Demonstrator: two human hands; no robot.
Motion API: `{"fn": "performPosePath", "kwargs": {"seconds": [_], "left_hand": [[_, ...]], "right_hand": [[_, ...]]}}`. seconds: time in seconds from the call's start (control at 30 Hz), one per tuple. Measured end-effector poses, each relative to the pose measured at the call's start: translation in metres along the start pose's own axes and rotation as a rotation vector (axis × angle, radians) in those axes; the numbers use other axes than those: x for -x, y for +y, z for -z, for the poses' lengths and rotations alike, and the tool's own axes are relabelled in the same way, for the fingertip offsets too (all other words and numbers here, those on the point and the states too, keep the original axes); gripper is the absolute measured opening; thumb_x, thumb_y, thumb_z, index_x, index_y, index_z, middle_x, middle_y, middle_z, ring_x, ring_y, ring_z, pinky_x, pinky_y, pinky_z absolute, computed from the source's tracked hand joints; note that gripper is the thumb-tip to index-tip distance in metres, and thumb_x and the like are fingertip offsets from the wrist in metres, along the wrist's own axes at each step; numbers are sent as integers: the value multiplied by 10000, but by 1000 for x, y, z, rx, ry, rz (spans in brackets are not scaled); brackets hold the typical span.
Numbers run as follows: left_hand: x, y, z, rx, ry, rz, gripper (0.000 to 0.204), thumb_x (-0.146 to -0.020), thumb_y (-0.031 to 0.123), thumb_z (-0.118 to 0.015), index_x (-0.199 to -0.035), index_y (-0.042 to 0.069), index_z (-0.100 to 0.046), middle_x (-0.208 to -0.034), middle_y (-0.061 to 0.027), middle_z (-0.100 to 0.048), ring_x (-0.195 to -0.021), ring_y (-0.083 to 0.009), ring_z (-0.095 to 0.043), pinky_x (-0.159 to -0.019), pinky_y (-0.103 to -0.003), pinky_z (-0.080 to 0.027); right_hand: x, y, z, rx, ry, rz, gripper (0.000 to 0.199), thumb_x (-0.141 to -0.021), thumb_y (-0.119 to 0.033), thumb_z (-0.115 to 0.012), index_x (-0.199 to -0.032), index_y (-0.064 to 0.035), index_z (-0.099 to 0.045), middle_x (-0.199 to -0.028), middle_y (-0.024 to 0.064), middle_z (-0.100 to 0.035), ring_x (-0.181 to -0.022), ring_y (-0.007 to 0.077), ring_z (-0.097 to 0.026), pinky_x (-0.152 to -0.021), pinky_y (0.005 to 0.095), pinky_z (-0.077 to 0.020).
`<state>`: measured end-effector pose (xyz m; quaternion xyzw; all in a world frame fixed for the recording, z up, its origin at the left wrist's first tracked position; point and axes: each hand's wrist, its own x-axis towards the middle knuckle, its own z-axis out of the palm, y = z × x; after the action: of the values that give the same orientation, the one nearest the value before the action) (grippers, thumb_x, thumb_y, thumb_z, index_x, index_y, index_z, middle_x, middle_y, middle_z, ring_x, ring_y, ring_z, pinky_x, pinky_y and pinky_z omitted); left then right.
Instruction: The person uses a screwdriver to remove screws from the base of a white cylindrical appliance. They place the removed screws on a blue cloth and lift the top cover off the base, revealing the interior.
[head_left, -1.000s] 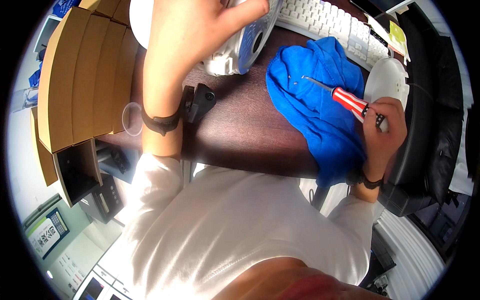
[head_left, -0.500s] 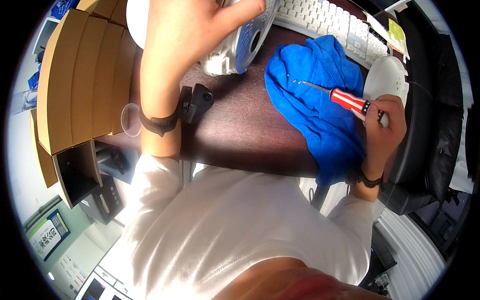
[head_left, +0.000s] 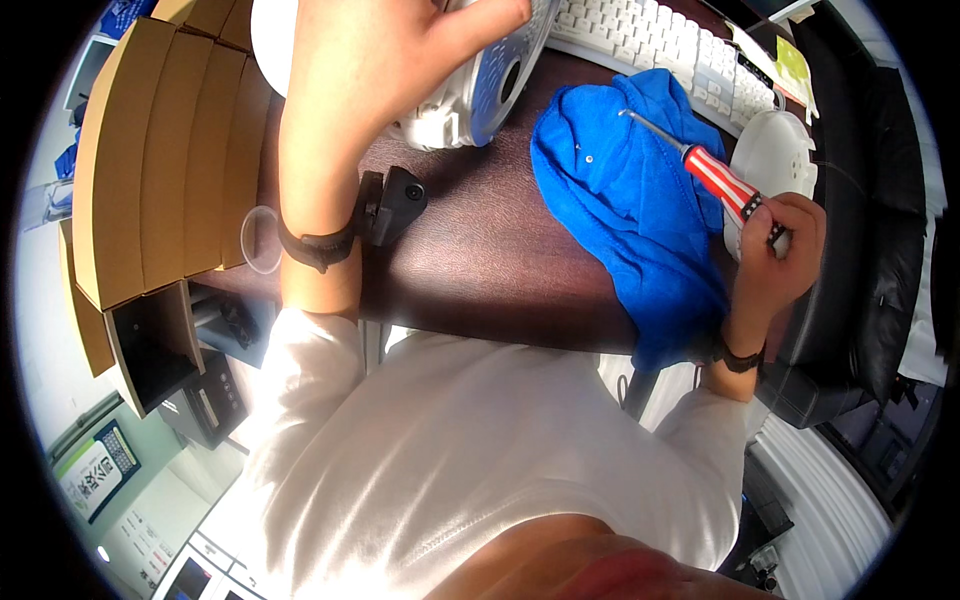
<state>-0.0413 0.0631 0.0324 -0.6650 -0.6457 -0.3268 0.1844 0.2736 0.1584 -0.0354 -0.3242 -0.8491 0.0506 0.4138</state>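
Head view, right hand: the right hand point(head_left: 785, 245) was closed around the striped tool point(head_left: 722, 184), its handle red and white with a starred black end.
Tool tip: the thin metal shaft was pointed to the upper left, over the blue cloth point(head_left: 640, 230); whether the cloth was touched could not be told.
Cloth: it was crumpled on the worktop point(head_left: 480, 250) and draped over the near edge, with small shiny bits point(head_left: 589, 159) on it.
Left hand: the left hand point(head_left: 385, 60) was laid over the white appliance point(head_left: 435, 125), thumb spread wide; the other fingers were hidden, so any grip could not be told.
Appliance: it was placed left of the white keyboard point(head_left: 660, 50).
White cover: the white cover point(head_left: 772, 155) was set right of the cloth, partly hidden by the right hand.
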Motion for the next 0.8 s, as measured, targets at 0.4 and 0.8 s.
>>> {"fn": "performPosePath", "kwargs": {"seconds": [0.4, 0.8], "left_hand": [[0, 1, -1, 4, -12, 16, 461, -754, 284, -622, -1144, 42, -667, -1235, -254, -581, -1186, -392, -525, -1033, -464, -368], [1, -2, -4, -4, 23, -18, 448, -757, 274, -625, -1136, 41, -670, -1228, -257, -583, -1176, -394, -531, -1030, -461, -369]], "right_hand": [[3, -8, 9, -131, -129, 15, 129, -737, -23, -664, -810, -34, -557, -810, 101, -586, -718, 212, -589, -655, 288, -469], [4, 1, -6, -454, -32, -420, 137, -875, -153, -593, -947, -39, -620, -910, 75, -628, -708, 143, -576, -637, 264, -464]]}}
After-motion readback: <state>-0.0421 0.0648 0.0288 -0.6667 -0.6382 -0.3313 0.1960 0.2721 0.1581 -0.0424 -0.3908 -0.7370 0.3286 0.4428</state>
